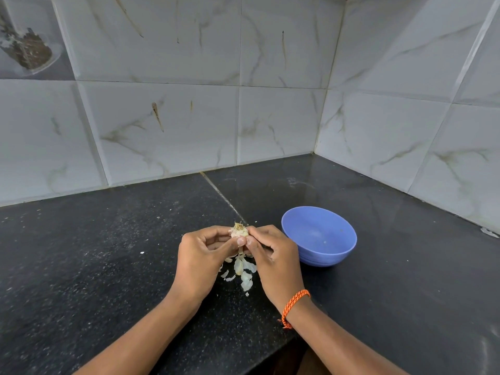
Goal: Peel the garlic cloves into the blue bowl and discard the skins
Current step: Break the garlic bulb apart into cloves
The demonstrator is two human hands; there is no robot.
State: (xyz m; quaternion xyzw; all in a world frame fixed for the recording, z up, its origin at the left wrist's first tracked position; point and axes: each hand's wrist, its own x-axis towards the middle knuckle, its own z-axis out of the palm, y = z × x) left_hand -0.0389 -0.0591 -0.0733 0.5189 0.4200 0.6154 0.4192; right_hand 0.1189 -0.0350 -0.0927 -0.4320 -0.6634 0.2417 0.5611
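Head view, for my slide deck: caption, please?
Both hands, left hand and right hand, grip a garlic bulb above loose skins, beside a blue bowl.

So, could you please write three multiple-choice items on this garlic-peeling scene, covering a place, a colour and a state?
1. Where does the bowl stand?
A. Beside the right hand
B. Beside the left hand
C. Against the tiled wall

2. What colour is the wristband?
A. Green
B. Orange
C. White

3. What is in the bowl?
A. Peeled cloves
B. Skins
C. Nothing visible

Key: 1 A, it sits on the counter just right of that hand. 2 B, the orange cord circles the right wrist. 3 C, its inside shows bare; the skins lie under the hands, which both hold the garlic bulb.
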